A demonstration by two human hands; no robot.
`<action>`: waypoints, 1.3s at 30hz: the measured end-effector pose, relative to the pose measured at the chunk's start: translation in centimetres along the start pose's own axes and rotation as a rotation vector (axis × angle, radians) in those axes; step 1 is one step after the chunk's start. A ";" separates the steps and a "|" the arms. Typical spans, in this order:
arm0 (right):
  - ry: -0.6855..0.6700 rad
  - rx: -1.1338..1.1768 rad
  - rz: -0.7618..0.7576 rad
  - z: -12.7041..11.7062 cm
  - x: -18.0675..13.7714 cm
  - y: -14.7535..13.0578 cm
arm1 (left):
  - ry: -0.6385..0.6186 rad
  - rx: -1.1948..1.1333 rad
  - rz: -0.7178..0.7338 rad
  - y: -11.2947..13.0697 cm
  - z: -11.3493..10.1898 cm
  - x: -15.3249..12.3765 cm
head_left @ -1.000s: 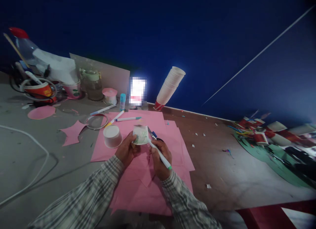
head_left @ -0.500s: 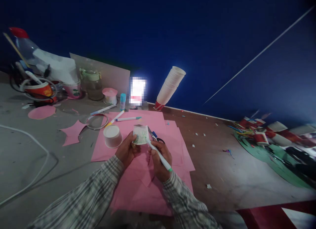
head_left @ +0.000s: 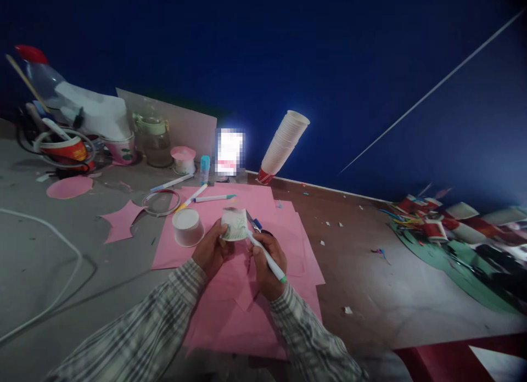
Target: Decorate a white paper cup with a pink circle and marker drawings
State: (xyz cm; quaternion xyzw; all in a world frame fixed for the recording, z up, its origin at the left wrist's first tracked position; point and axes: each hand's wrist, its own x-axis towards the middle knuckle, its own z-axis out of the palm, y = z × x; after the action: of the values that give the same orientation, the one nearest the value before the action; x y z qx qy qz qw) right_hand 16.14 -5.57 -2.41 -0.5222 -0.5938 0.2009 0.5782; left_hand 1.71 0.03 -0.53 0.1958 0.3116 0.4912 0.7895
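Observation:
My left hand (head_left: 212,247) grips a small white paper cup piece (head_left: 234,226) by its left side; green strokes mark its face. Closed around a white marker with a green end (head_left: 272,261) is my right hand (head_left: 268,264), and the marker's tip meets the right edge of the cup piece. Behind the right hand lie scissors (head_left: 256,224), partly hidden. An upturned white paper cup (head_left: 188,227) stands left of my left hand. Both hands are above pink paper sheets (head_left: 247,332).
Several markers (head_left: 214,198), a glue stick (head_left: 205,169) and a pink star cutout (head_left: 122,221) lie beyond. A tall leaning cup stack (head_left: 284,145) stands by the blue wall. Jars and cups crowd the left, with a white cable (head_left: 61,245). Red cups (head_left: 434,230) sit right.
The marker has shifted very slightly at the right edge of the cup piece. Both hands keep their hold, and the other things stay in place.

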 end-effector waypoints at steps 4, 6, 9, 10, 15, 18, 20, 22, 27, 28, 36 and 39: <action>-0.006 -0.001 -0.005 0.1 -0.1 0.1 | 0.001 -0.006 0.000 0.0 0.0 0.0; 0.005 -0.012 -0.020 0.3 -0.3 0.2 | 0.003 -0.020 0.005 0.0 0.1 0.1; 0.023 -0.038 -0.047 0.4 -0.5 0.3 | 0.013 -0.041 0.000 0.0 0.1 0.1; 0.021 -0.044 -0.056 0.4 -0.5 0.2 | 0.019 -0.043 -0.002 0.0 0.1 0.1; -0.001 -0.062 -0.106 0.5 -0.4 -0.5 | 0.040 -0.024 -0.012 0.0 0.1 0.2; 0.001 -0.087 -0.150 0.5 -0.2 -0.9 | 0.048 -0.010 0.000 -0.1 0.2 0.1; 0.004 -0.084 -0.174 0.6 -0.3 -0.8 | 0.049 -0.010 0.000 0.0 0.2 0.1; 0.013 -0.065 -0.176 0.7 -0.4 -0.4 | 0.046 -0.011 -0.006 0.0 0.3 0.0; 0.072 -0.017 -0.131 0.8 -0.7 0.5 | 0.033 -0.022 -0.002 -0.2 0.0 0.3; 0.067 -0.015 -0.130 0.8 -0.7 0.5 | 0.024 -0.023 0.002 -0.3 -0.2 0.4; 0.026 -0.055 -0.213 0.7 -0.2 -0.6 | -0.057 0.025 0.023 -1.0 -1.1 0.8; 0.023 -0.090 -0.221 0.7 -0.2 -0.7 | -0.052 0.025 0.043 -1.1 -1.1 0.8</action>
State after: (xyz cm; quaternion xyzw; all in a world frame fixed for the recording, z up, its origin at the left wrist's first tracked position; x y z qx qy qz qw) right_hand 15.21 -5.70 -2.10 -0.4811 -0.6496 0.1031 0.5796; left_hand 1.94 0.32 -2.24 0.2248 0.2928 0.4989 0.7841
